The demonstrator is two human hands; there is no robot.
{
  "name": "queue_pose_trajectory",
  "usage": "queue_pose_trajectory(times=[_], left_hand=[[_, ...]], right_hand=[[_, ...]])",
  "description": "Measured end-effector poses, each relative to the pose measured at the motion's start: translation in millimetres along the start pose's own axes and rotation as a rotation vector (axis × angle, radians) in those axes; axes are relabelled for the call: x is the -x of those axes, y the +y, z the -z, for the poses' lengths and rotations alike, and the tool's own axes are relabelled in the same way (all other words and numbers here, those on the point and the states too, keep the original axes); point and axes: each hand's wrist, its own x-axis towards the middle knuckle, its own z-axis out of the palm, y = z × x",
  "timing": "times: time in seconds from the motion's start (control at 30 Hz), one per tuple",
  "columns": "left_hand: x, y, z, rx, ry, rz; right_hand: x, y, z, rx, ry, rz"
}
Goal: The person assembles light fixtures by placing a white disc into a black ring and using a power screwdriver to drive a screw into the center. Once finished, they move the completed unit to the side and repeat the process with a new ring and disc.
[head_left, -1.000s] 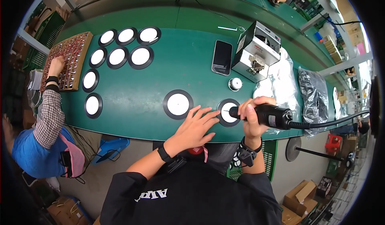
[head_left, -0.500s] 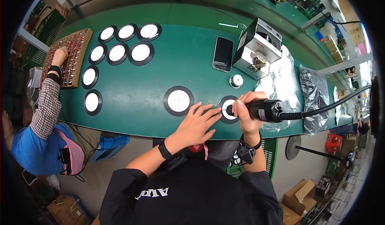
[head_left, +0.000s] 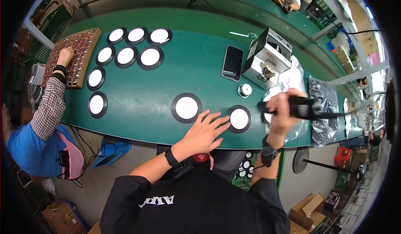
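Note:
My right hand (head_left: 282, 113) is wrapped around a black corded power tool (head_left: 303, 107), blurred by motion and held to the right of a disc. That disc (head_left: 239, 118) has a white centre and a wide black rim and lies flat on the green table. At its left edge is my left hand (head_left: 204, 131), fingers spread, with fingertips at or just over the rim. Another white-centred black disc (head_left: 186, 108) lies just beyond the left hand. Whether the tool's tip touches anything is hard to tell.
Several similar discs (head_left: 126, 56) lie at the far left. A phone (head_left: 232, 63), a small round metal part (head_left: 245, 90) and a boxy machine (head_left: 267, 58) stand at the right, beside plastic bags (head_left: 323, 108). A co-worker's hand (head_left: 65, 56) is over a partitioned tray (head_left: 83, 63).
My right hand has lifted the power tool off the right-hand disc and moved it rightward, uncovering the disc's white centre. My left hand stays nearly in place.

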Motion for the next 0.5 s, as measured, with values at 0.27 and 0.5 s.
queue_pose_trajectory(times=[0.27,0.5], left_hand=[[1,2,1,-0.007,0.013,-0.007],[6,0,-2,-0.002,0.032,-0.014]], right_hand=[[-123,33,10,0.015,0.171,0.125],[-96,26,4,-0.066,0.058,-0.148]])
